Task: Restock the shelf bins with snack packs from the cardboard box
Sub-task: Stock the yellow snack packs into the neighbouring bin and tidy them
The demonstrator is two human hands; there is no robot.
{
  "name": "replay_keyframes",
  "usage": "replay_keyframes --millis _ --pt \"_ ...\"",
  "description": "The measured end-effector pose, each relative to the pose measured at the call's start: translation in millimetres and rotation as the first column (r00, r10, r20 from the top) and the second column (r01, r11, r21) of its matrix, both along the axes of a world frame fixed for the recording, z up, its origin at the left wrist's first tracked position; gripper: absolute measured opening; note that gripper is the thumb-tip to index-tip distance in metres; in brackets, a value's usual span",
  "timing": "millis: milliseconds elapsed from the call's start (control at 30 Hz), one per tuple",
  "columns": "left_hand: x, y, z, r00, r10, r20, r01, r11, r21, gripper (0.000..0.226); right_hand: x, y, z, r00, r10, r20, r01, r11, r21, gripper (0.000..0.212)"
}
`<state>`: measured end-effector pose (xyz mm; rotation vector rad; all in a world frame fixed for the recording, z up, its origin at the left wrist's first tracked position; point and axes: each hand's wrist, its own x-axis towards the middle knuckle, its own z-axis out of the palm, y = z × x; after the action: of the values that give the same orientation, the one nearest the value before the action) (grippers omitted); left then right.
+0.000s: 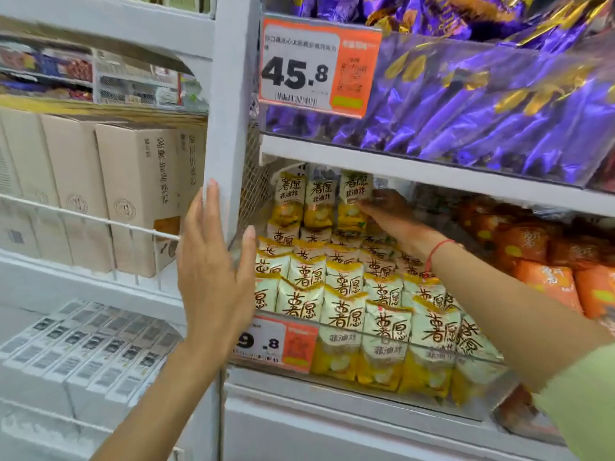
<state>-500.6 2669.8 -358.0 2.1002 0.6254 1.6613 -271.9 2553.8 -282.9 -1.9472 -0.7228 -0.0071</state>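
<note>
The step in hand looks like placing/tidying packs at the back of the bin, not fetching — the cardboard box named in the task isn't identifiable in view. The right hand (387, 211) reaches deep into the yellow-pack bin (432, 352), under the shelf above, fingers at the lower edge of the rightmost upright pack (355, 201) in the back row. Its grip can't be told for sure: the fingers seem to touch or lightly pinch the pack, but shadow hides the tips. The left hand (216, 271) is flat and spread, holding nothing, palm near the white shelf post (229, 94), thumb by the bin's near-left corner — prob. steadying.

The yellow snack packs (342, 284) fill the bin in rows, front ones at 6 o'clock from the right hand, upright back row at 11–12 o'clock. Orange packs (545, 281) sit in the next bin at 3 o'clock; purple packs (482, 104) above.

Next move, judged: seat that back pack upright w/o toppling neighbours, then withdraw the arm cleanly.
</note>
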Motion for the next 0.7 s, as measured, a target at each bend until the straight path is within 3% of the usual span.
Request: replay_keyframes --millis 133,433,533,633,700 --pt "1 0 0 1.000 -0.012 0.028 0.012 1.000 0.012 0.066 0 6 -17 0.998 0.001 0.058 0.003 0.997 -0.074 0.026" --pt "2 -1 -1 1.000 0.010 0.013 -0.010 1.000 0.018 0.074 8 15 -28 0.983 -0.057 0.176 0.086 0.983 -0.163 0.028" --pt "1 -2 -1 1.000 0.015 0.006 -0.015 1.000 0.014 0.076 13 15 -32 0.985 -0.056 0.163 0.089 0.975 -0.204 0.039" --pt "0 -3 0 1.000 0.008 -0.003 -0.008 1.000 0.003 0.077 14 9 -30 0.997 -0.057 0.051 0.062 0.992 -0.108 0.071" --pt "0 -3 0 1.000 0.007 -0.005 -0.007 1.000 -0.001 0.077 12 3 -27 0.971 -0.122 0.204 0.129 0.991 -0.022 0.072"
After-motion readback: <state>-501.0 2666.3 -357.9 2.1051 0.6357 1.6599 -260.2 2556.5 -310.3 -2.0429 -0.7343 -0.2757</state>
